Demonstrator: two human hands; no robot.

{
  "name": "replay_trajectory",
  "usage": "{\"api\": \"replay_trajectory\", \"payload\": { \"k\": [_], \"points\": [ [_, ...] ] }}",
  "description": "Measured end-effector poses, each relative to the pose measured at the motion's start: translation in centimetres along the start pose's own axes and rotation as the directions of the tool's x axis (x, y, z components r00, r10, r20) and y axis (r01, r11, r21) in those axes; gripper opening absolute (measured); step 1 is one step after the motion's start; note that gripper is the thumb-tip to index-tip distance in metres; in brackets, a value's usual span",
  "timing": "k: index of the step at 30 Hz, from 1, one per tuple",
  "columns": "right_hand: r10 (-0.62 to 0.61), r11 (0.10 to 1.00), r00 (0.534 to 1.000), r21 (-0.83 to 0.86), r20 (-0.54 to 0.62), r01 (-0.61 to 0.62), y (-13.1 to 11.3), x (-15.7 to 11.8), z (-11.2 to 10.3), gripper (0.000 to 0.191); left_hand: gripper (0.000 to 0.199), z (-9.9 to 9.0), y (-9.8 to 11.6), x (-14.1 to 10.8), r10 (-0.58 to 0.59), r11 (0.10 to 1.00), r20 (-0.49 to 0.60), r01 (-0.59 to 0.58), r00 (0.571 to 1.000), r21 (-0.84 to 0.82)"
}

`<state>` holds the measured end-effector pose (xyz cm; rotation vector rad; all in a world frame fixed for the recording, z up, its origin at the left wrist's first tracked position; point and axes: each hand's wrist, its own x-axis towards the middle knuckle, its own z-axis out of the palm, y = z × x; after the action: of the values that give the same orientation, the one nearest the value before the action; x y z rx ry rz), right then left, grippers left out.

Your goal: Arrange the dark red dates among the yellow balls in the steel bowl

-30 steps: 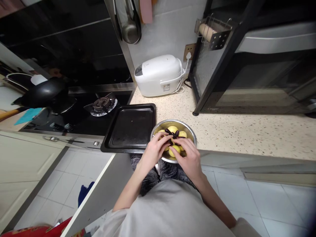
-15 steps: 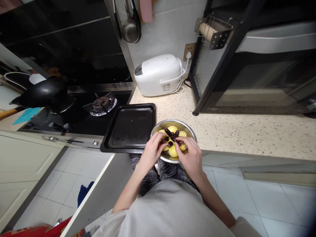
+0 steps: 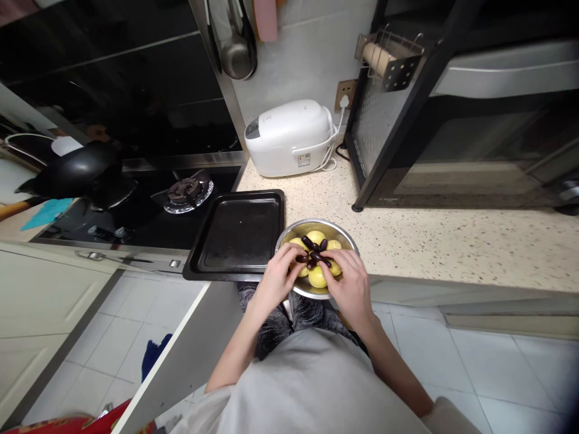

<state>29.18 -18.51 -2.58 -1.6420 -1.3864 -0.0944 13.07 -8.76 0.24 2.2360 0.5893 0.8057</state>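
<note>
The left hand (image 3: 277, 275) is arching over the bowl (image 3: 312, 295), pinching a dark oval fruit (image 3: 301, 258); the right hand (image 3: 349, 278) is curling opposite, fingertips meeting dark fruits (image 3: 316, 257), grip unclear. Yellow rounds (image 3: 317, 278) are lying between both.

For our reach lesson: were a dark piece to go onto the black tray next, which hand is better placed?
Probably the left hand: it is nearer the black tray and at a dark piece; the right hand is over the farther side of the bowl.
</note>
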Motion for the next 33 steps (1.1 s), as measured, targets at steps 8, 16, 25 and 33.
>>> {"api": "replay_trajectory", "payload": {
  "k": [8, 16, 25, 33],
  "points": [
    [0.008, 1.0, 0.998, 0.019, -0.062, -0.007, 0.0, 0.3, -0.6, 0.011, 0.017, -0.1, 0.0, -0.3, 0.009, 0.996, 0.014, -0.01, 1.0, 0.086],
    [0.043, 0.999, 0.986, -0.025, -0.16, -0.048, 1.2, 0.4, -2.0, 0.012, 0.02, -0.6, 0.1, -0.5, 0.003, 0.99, -0.051, 0.004, 0.999, 0.143],
    [0.07, 0.997, 0.989, -0.024, -0.133, -0.074, 1.2, 0.3, -2.1, 0.014, 0.083, -0.4, 0.1, 0.8, 0.007, 0.968, 0.112, -0.034, 0.994, 0.248],
    [0.06, 0.989, 0.996, -0.139, 0.068, -0.05, 1.9, -0.4, -2.7, 0.032, 0.09, 0.2, -0.9, 3.5, 0.017, 0.927, 0.318, -0.134, 0.948, 0.35]
  ]
}}
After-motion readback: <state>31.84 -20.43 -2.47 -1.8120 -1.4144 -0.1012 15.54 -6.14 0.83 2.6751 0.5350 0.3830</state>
